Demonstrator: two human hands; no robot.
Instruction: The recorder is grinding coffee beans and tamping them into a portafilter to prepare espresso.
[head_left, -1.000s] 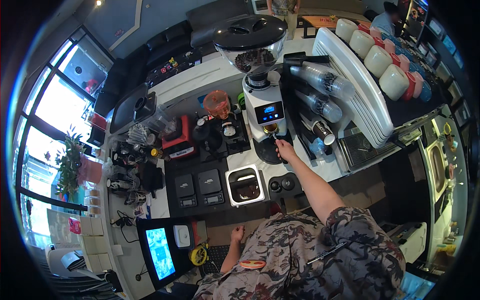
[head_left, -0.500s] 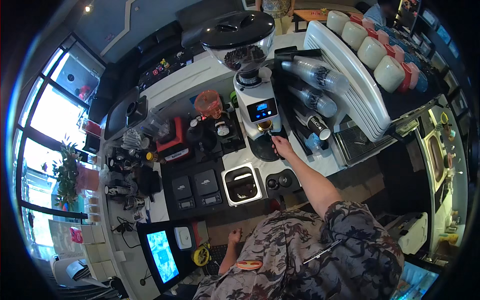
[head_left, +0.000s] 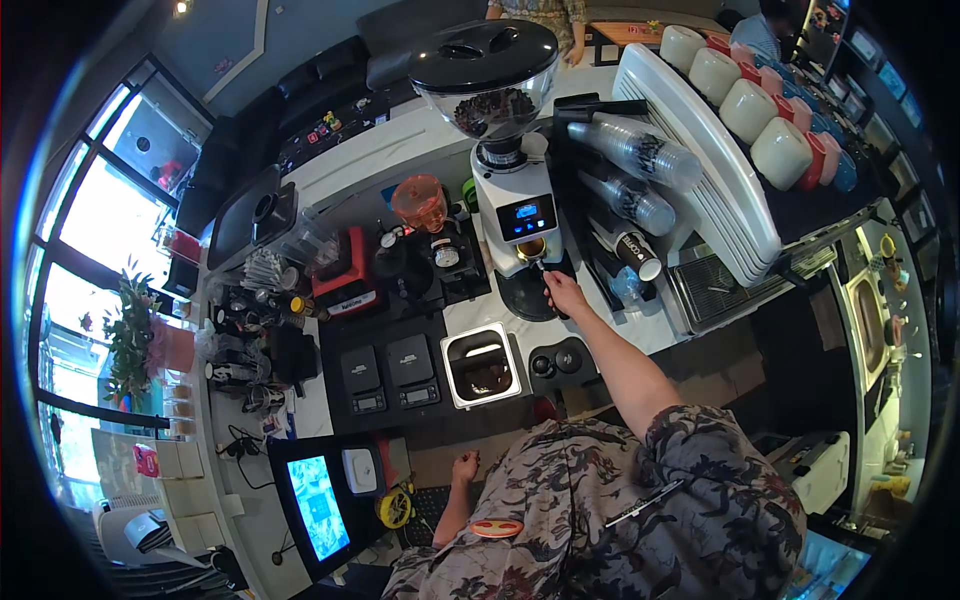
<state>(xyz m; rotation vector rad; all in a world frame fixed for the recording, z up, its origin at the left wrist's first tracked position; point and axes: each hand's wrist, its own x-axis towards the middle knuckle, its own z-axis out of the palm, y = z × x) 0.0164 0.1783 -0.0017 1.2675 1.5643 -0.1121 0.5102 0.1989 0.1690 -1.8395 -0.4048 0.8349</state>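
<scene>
My right hand point(head_left: 566, 293) is closed around the handle of a portafilter point(head_left: 540, 264), at the front of a white coffee grinder point(head_left: 512, 190). The portafilter's basket sits under the grinder's spout, below its lit screen; how full it is cannot be made out. Dark beans fill part of the clear hopper point(head_left: 490, 108) under a black lid. Low beside my body hangs my left hand point(head_left: 466, 468), its fingers curled in and no object showing in it.
Left of the grinder stand a smaller grinder with an orange hopper point(head_left: 420, 203) and a red machine point(head_left: 345, 270). Two black scales point(head_left: 412, 365), a steel bin point(head_left: 482, 365) and a black tamper stand point(head_left: 560, 362) line the near edge. Plastic cups point(head_left: 640, 150) and an espresso machine point(head_left: 700, 180) stand right.
The view has shifted slightly. My right hand stays on the portafilter under the grinder, and my left hand stays low. Across the counter, a standing person shows a little more to the left.
</scene>
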